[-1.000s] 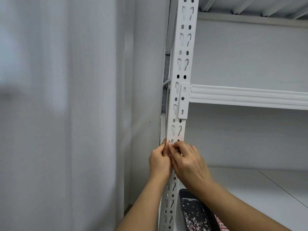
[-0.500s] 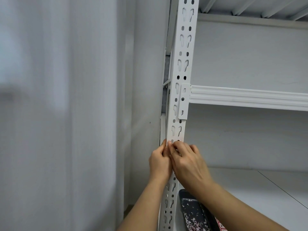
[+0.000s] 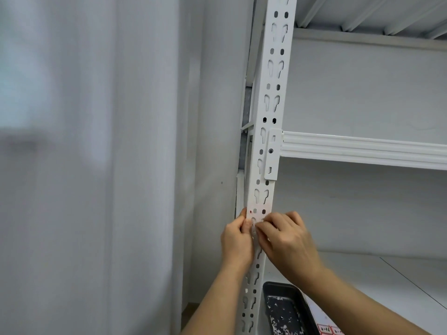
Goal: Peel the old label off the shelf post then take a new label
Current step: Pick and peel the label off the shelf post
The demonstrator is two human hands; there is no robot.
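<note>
The white slotted shelf post [image 3: 272,97] runs up the middle of the view. Low on it, the old label [image 3: 254,227] is a pale, crumpled strip, partly lifted off the metal. A bared patch with small red specks [image 3: 251,211] lies just above it. My right hand [image 3: 287,243] pinches the loose edge of the label between thumb and forefinger. My left hand [image 3: 237,240] grips the post's left edge, its thumb on the front face beside the label. A sheet of new red-bordered labels [image 3: 326,328] lies on the shelf below, largely hidden by my right forearm.
A dark tray [image 3: 273,290] holding peeled scraps sits on the lower shelf [image 3: 387,286] right of the post. A white shelf beam [image 3: 362,149] crosses above my hands. Pale curtains [image 3: 96,165] and a wall fill the left.
My right hand has pulled the label's edge down and slightly right. A bared strip of post with red specks now shows above my fingers. The left hand has stayed on the post.
</note>
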